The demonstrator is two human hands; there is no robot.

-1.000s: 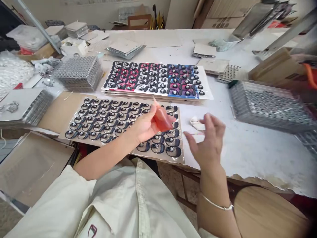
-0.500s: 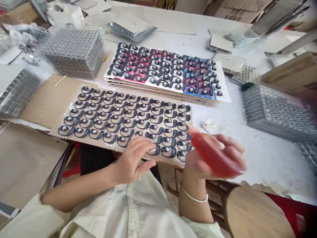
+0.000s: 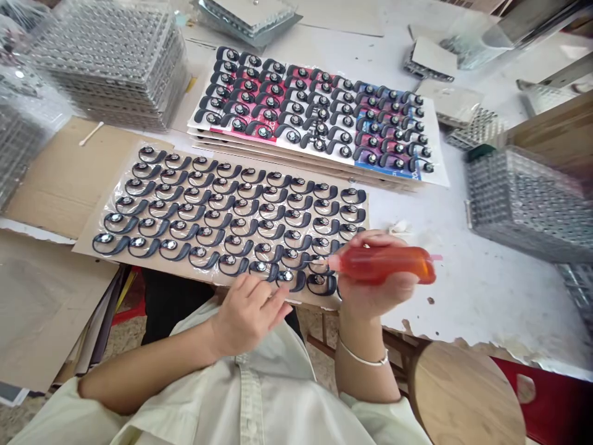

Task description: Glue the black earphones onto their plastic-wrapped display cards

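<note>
My right hand [image 3: 370, 281] is closed around a small orange bottle [image 3: 384, 264] lying sideways, its tip pointing left at the near right corner of a brown card [image 3: 92, 238]. That card carries rows of several black ear-hook pieces [image 3: 231, 213] under clear film. My left hand [image 3: 248, 312] rests at the card's near edge, fingers loosely spread and touching the front row, holding nothing. A second card with pink, white and blue print [image 3: 438, 157], also covered in ear-hook pieces, lies behind on a stack.
Stacks of clear blister trays stand at the far left [image 3: 115, 62] and right [image 3: 523, 198]. A small white wad [image 3: 399, 227] lies on the white table [image 3: 486, 296]. Flat cardboard [image 3: 50, 179] lies left. A round wooden stool [image 3: 463, 395] is near right.
The orange bottle passed from my left hand to my right, then turned sideways with its tip toward the card. My left hand dropped to the card's near edge. The view tilted downward.
</note>
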